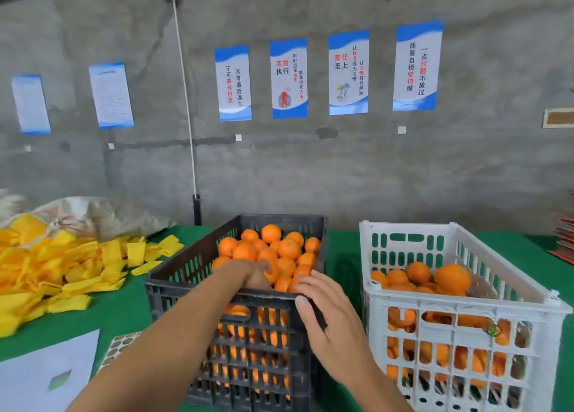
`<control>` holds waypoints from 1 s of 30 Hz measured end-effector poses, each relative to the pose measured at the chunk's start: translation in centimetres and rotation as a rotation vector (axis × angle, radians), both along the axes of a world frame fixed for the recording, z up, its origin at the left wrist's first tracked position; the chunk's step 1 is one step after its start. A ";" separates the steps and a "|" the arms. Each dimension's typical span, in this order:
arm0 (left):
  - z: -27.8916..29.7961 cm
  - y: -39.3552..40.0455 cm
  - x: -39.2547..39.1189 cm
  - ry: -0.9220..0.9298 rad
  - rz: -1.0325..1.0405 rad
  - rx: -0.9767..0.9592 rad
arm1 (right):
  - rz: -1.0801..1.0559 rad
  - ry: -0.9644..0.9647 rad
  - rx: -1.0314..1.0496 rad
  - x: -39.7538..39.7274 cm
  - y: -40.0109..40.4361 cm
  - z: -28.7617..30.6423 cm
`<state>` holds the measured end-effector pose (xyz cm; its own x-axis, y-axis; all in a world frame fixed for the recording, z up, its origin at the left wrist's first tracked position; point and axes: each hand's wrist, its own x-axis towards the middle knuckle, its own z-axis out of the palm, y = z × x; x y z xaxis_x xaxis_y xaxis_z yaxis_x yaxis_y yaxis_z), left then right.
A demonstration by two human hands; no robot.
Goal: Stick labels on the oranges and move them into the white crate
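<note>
A black crate (192, 290) in the middle of the green table is heaped with oranges (271, 233). My left hand (256, 273) reaches inside it and curls its fingers round one orange (273, 275) near the front. My right hand (323, 315) hovers over the crate's near right corner with its fingers spread and straight, holding nothing. The white crate (466, 306) stands to the right, holding several oranges (452, 278); one seen through its front wall carries a round label. A label sheet (119, 349) lies at the lower left, partly hidden by my left forearm.
A pile of yellow foam sleeves (62, 265) covers the table's left side, with a woven sack (102, 214) behind it. A white paper (40, 377) lies at the near left. Red items (563, 234) sit at the far right edge. A concrete wall with posters rises behind.
</note>
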<state>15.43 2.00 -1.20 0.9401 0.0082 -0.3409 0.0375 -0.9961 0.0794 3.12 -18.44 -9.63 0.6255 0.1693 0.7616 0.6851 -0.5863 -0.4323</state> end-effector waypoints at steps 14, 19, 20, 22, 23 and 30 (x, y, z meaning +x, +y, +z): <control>-1.4 0.5 1.4 0.161 0.019 0.008 | 0.017 -0.119 0.149 1.0 1.9 -2.1; 0.4 -1.0 -0.8 -0.263 -0.170 0.101 | 0.031 -0.045 0.079 0.2 1.0 -1.3; 1.1 -1.3 -1.8 -0.451 -0.174 0.068 | 0.044 -0.010 0.079 0.0 0.8 -0.9; 2.4 -1.8 -4.3 -0.797 -0.167 -0.078 | 0.094 0.101 0.130 -0.8 0.5 0.0; 2.8 -2.3 -5.6 -0.924 -0.193 -0.154 | 0.124 0.161 0.191 -1.2 0.3 0.6; -0.5 -7.2 -13.3 -1.477 -0.662 -0.289 | 0.195 0.274 0.688 -4.1 -2.5 3.2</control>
<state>2.08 -5.22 -1.69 0.2458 -0.4037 0.8813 -0.6357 -0.7535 -0.1678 -0.95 -20.99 -6.39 0.8145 -0.1604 0.5576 0.5645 -0.0031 -0.8254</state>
